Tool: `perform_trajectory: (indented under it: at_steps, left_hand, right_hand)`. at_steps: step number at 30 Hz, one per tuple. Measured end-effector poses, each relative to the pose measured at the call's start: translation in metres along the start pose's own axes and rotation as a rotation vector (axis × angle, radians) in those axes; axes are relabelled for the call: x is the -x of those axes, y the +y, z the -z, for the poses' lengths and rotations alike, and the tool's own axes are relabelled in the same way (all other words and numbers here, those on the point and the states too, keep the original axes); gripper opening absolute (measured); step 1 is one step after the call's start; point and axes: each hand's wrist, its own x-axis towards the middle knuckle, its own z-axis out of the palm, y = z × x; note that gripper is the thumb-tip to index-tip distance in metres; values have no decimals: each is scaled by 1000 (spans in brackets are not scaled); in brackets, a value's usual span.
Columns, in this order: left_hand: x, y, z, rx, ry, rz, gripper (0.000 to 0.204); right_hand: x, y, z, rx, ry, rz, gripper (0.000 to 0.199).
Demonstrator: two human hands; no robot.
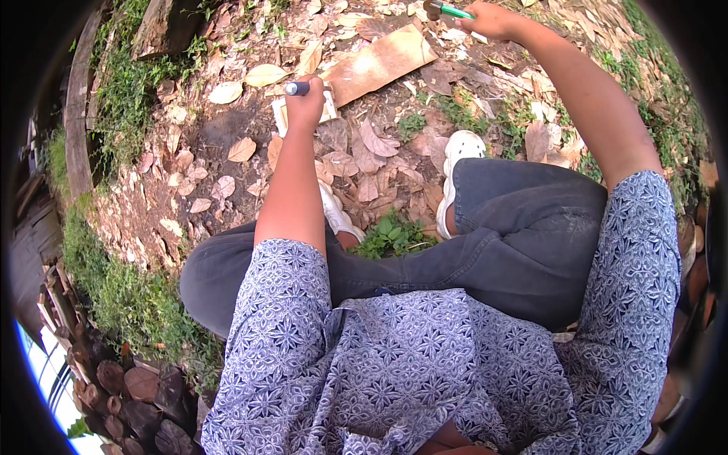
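Note:
My left hand (305,110) is closed around the blue handle of what looks like a chisel (297,88); its lower end is hidden. Under and beside that hand lies a pale, block-like piece (329,105), partly covered by my fingers and wrist. A flat brown wooden board (383,64) slants away to the right, its near end against the pale piece. Up at the far right, my right hand (491,21) grips the green handle of a hammer (457,11). The hammer's dark head points left, held apart from the board and the chisel.
Dry leaves (364,163) and weeds cover the ground. My white shoes (459,152) stand close to the work. A timber log (163,29) lies at the far left, and stacked firewood (125,394) is at the lower left. A small green plant (393,233) grows between my legs.

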Motion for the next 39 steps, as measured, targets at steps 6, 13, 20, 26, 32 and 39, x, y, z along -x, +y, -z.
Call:
perform_trajectory:
  at_steps: [6, 13, 20, 26, 32, 39]
  left_hand:
    - [-7, -16, 12, -166, -27, -121, 24]
    - [12, 0, 1, -625, 104, -94, 31]
    - [26, -8, -11, -270, 220, -367, 32]
    - [34, 15, -23, -378, -41, -345, 18]
    - [-1, 34, -31, -390, -390, -412, 19]
    - [-32, 35, -6, -251, -323, -237, 18]
  right_hand:
    - [13, -25, 0, -98, -115, -60, 38]
    - [20, -64, -36, -76, 14, 329, 37]
    - [46, -100, -37, -173, -114, 399, 34]
    - [30, -77, -29, -64, -4, 387, 34]
    - [35, -60, -20, -118, 9, 291, 34]
    - [59, -65, -25, -288, -152, 186, 35]
